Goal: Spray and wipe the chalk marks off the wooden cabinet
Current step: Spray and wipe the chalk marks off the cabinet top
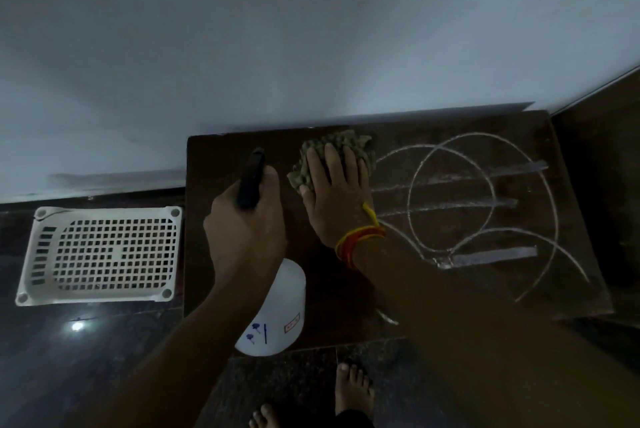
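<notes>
The dark wooden cabinet top point(329, 289) carries white chalk marks point(485, 199), curved lines and thick bars, on its right half. My left hand point(246, 230) grips the black head of a white spray bottle point(277, 316) over the cabinet's left part. My right hand point(336, 192), with orange and yellow threads at the wrist, presses flat on a greenish cloth point(332, 147) near the cabinet's back edge, just left of the chalk marks.
A white perforated plastic basket point(100, 254) lies on the dark floor to the left of the cabinet. A pale wall point(277, 46) runs behind. My bare feet point(353, 389) stand on the floor in front. Darker furniture point(602, 185) adjoins on the right.
</notes>
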Demonstrator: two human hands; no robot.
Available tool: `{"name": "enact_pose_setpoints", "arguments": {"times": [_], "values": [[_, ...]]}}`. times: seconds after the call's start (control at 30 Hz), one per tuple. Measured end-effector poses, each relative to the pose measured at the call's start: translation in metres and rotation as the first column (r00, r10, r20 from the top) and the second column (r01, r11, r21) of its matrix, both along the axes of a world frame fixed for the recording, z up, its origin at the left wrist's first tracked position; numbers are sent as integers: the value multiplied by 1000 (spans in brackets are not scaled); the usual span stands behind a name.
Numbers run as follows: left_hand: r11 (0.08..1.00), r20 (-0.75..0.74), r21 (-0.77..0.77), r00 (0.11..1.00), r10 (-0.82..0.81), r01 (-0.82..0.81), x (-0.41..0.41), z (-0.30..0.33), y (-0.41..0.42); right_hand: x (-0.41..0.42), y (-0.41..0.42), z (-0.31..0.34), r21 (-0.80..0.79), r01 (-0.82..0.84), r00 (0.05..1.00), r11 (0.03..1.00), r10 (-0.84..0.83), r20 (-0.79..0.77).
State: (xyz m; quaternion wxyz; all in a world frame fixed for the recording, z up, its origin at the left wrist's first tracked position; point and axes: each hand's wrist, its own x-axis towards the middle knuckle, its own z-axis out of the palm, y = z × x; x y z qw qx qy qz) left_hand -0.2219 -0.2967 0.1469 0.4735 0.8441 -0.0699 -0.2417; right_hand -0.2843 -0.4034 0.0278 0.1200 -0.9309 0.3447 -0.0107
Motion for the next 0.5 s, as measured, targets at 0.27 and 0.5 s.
{"name": "enact_pose_setpoints", "arguments": {"times": [0.27,0.5], "values": [[1000,-10,-6,1000,7,-7,-16,-6,8,12,-29,-3,-7,23,1000,1000,-23,0],[1000,-1,1,1000,11,-11,-31,9,13,-51,28,-3,-9,11,1000,1000,-10,17]]}}
